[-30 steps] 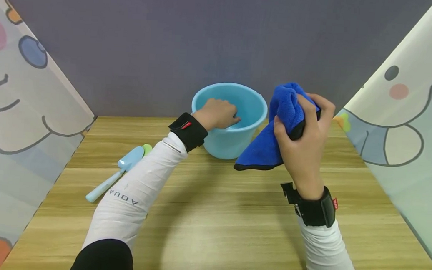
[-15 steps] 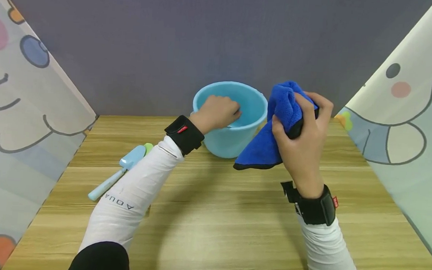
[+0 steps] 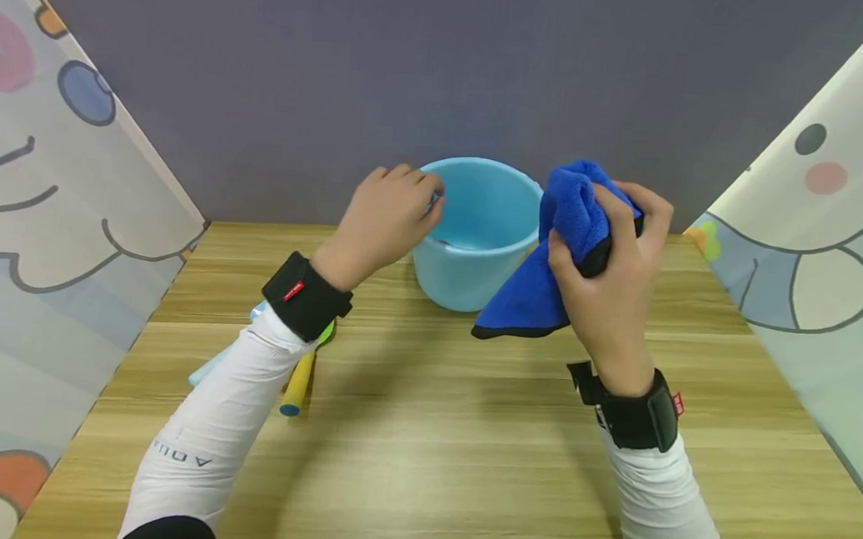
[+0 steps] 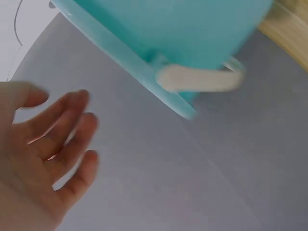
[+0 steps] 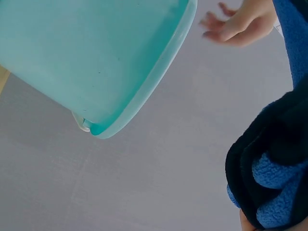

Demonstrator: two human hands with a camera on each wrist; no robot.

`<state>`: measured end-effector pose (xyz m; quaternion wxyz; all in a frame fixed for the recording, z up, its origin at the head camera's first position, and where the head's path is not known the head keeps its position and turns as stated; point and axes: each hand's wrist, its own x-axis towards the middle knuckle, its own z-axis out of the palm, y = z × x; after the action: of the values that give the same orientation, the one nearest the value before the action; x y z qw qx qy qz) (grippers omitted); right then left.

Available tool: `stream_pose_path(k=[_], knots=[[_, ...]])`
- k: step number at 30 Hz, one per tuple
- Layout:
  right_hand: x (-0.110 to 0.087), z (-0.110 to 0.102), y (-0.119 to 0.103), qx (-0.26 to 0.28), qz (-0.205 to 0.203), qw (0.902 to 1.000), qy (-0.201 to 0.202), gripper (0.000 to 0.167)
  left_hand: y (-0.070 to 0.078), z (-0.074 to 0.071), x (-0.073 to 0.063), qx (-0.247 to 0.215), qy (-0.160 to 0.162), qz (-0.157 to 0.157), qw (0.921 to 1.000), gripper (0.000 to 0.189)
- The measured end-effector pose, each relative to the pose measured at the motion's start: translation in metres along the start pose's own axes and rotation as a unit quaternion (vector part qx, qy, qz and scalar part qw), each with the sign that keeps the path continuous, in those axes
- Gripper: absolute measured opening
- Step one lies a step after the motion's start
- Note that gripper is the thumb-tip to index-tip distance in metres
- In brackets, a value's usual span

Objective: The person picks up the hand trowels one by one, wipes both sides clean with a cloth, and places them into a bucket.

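Note:
A light blue bucket (image 3: 468, 282) stands upright at the back of the wooden table. My left hand (image 3: 388, 220) hangs above and beside its left rim. In the left wrist view that hand (image 4: 53, 144) has loosely bent fingers with nothing between them, apart from the bucket's rim and its white handle grip (image 4: 202, 79). Right of the bucket, my right hand (image 3: 611, 286) grips a bunched blue towel (image 3: 527, 300) with black edging, held in the air, one corner hanging down. The towel (image 5: 276, 173) also fills the right side of the right wrist view.
Partly under my left forearm lie a light blue toy shovel (image 3: 208, 366) and a yellow-handled tool (image 3: 299, 384) with a green end. A grey wall (image 3: 339, 88) rises behind the table. Cartoon-printed panels (image 3: 800, 270) flank both sides.
My left hand has come out of the bucket and moved left, its fingers loosening. More of the yellow-handled tool now shows. The right hand keeps its grip on the towel almost in place.

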<state>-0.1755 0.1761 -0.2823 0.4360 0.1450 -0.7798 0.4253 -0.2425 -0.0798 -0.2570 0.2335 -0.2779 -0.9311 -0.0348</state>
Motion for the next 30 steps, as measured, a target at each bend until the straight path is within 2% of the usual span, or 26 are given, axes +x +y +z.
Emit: stream_pose_path(k=[3,5,14,19,23,25,27,30], knots=[[-0.001,0.000,0.000,0.002,-0.002,1.0000,-0.001,0.050,-0.010,-0.004,-0.020,-0.013,0.018,-0.030,0.9993,0.027],[-0.002,0.000,0.000,0.003,-0.001,1.0000,-0.002,0.050,-0.016,-0.004,-0.034,-0.017,0.019,-0.050,0.9984,0.025],[-0.004,-0.002,-0.002,-0.006,0.004,0.9999,-0.011,0.051,-0.043,0.009,-0.109,-0.011,-0.029,-0.096,0.9949,0.023],[-0.004,-0.001,-0.003,-0.008,0.000,0.9999,-0.012,0.050,-0.054,0.017,-0.142,-0.003,-0.059,-0.112,0.9919,0.020],[-0.004,-0.001,-0.005,-0.012,0.000,0.9997,-0.021,0.051,-0.054,0.028,-0.167,0.008,-0.061,-0.131,0.9895,0.023],[-0.005,0.000,-0.006,-0.013,-0.002,0.9995,-0.028,0.052,-0.054,0.035,-0.179,0.013,-0.058,-0.146,0.9875,0.026],[-0.006,0.000,-0.007,-0.011,-0.003,0.9994,-0.033,0.052,-0.054,0.040,-0.189,0.021,-0.068,-0.164,0.9839,0.028],[-0.006,0.000,-0.009,-0.007,-0.009,0.9992,-0.039,0.053,-0.056,0.047,-0.201,0.028,-0.113,-0.199,0.9730,0.031]])
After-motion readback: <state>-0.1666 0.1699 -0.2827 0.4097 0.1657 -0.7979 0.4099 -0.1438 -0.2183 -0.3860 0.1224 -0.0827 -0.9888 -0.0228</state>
